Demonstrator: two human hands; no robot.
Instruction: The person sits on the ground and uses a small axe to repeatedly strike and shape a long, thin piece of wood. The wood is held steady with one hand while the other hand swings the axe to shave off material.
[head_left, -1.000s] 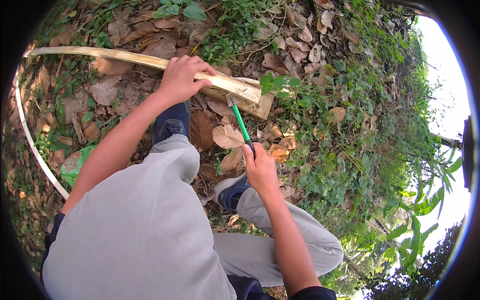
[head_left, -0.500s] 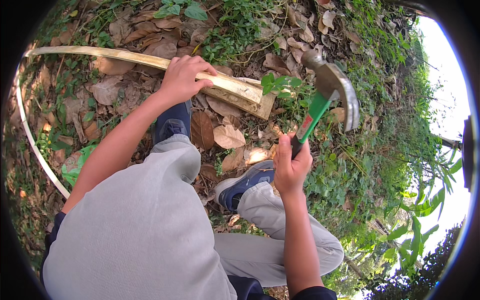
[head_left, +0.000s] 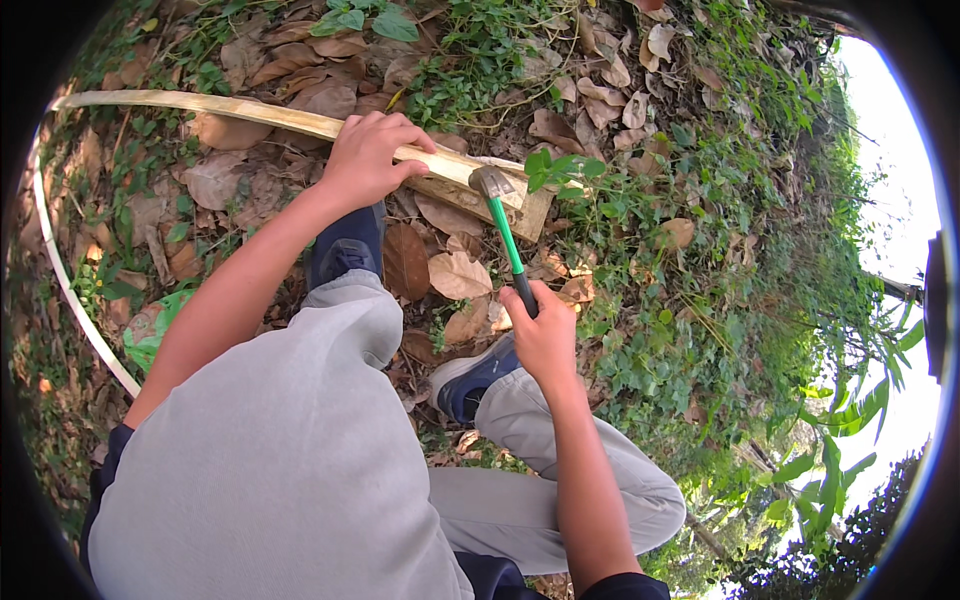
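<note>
My left hand [head_left: 365,162] is wrapped over a long pale wooden strip [head_left: 265,112], thumb on the near edge and fingers across the top. The strip's right end lies over a second, shorter piece of board [head_left: 536,214], whose corner sticks out beneath it. My right hand [head_left: 545,338] is closed round the black grip of a claw hammer [head_left: 504,228] with a green shaft. The hammer's metal head is down at the strip's right end, where it covers part of the wood. Whether a nail sits under the head is hidden.
Dry brown leaves [head_left: 460,275] and low green plants [head_left: 640,290] cover the ground. A leafy sprig [head_left: 560,168] stands by the board's right end. My blue shoes [head_left: 345,245] and grey-trousered legs [head_left: 260,450] are close below the wood. A thin pale strip [head_left: 65,270] curves along the left.
The hammer has swung down and left from its raised position, bringing its head onto the strip's end. My right hand moved slightly left and down; my left hand stays in place.
</note>
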